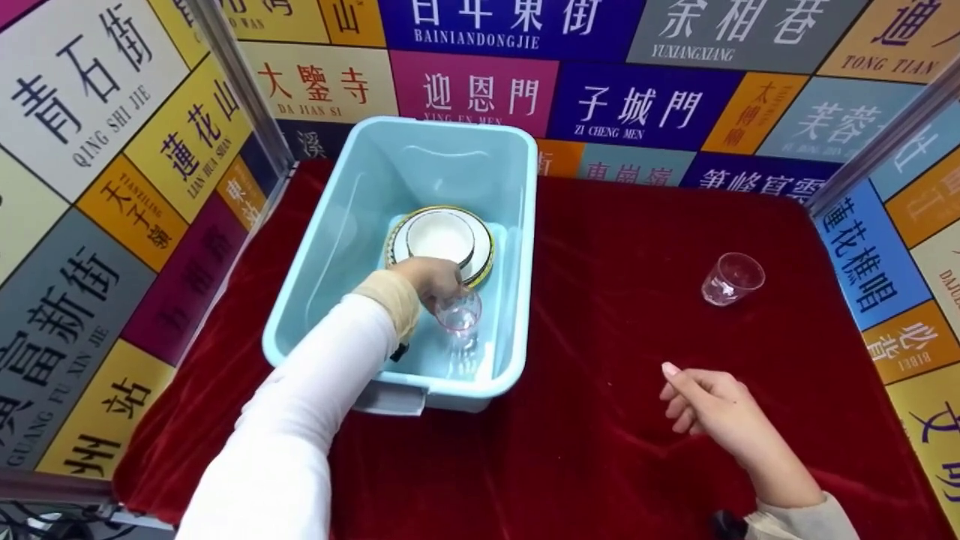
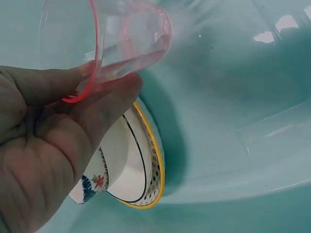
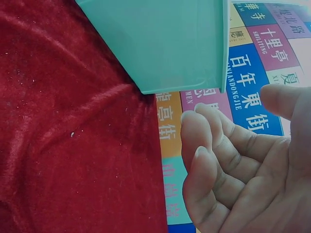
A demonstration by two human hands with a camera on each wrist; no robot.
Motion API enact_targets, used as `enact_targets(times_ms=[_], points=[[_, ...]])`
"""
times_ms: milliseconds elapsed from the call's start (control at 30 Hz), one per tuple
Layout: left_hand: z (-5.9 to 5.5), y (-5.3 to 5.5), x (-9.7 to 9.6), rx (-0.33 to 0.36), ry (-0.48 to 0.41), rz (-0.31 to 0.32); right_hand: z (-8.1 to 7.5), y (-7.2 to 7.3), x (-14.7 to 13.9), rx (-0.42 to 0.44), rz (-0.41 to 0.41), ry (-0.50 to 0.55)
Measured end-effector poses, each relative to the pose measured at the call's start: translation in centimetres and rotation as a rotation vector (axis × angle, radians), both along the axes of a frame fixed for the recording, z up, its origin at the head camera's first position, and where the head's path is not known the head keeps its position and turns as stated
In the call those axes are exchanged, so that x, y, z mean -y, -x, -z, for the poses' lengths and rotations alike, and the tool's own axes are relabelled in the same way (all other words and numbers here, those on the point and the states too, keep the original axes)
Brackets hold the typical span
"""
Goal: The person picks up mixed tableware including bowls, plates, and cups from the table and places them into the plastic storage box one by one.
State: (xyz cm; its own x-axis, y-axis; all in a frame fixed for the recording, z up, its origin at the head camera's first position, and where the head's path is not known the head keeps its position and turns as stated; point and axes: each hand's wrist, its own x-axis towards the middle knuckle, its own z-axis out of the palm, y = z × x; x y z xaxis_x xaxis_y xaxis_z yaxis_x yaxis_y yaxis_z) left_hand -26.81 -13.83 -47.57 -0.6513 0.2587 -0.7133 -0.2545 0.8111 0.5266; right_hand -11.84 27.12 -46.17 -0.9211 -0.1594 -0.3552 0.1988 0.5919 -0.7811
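Inside the light blue plastic tub [image 1: 300, 292], my left hand [image 1: 430, 279] pinches a clear drinking glass [image 1: 459, 311] by its rim. In the left wrist view the glass [image 2: 131, 39] shows a pinkish tint, with thumb and fingers [image 2: 112, 104] on its wall. Beside that hand, a white bowl [image 1: 441, 234] sits on stacked plates [image 1: 484, 262] with a yellow patterned edge. My right hand [image 1: 712, 409] hovers over the red cloth, holding nothing, fingers loosely curled. A second clear glass [image 1: 733, 279] lies beyond it, tilted on the cloth.
Red velvet cloth [image 1: 615, 315] covers the table. Panels with Chinese street names [image 1: 480, 90] stand behind and on both sides, joined by metal posts [image 1: 251, 82]. The tub has a grey handle [image 1: 390, 399] at its near end.
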Motion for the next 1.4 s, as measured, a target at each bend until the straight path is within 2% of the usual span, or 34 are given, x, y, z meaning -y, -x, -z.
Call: enact_targets(times_ms=[200, 533, 800, 1200, 1400], points=[[0.9, 0.3, -0.1, -0.026, 0.063, 0.083, 0.4, 0.3, -0.4, 0.01, -0.001, -0.007], [1.1, 0.3, -0.2, 0.012, 0.037, 0.1, 1.4, 1.5, -1.5, 0.014, 0.028, -0.018], [1.4, 0.2, -0.1, -0.003, 0.055, 0.098, 2.5, 2.4, -2.7, 0.027, 0.059, -0.022], [1.7, 0.2, -0.2, -0.039, 0.111, 0.162, 3.3, 3.2, -3.5, 0.04, 0.105, 0.014], [1.5, 0.1, -0.3, -0.046, 0.113, 0.167, 4.0, 3.8, -3.9, 0.062, 0.127, 0.041]])
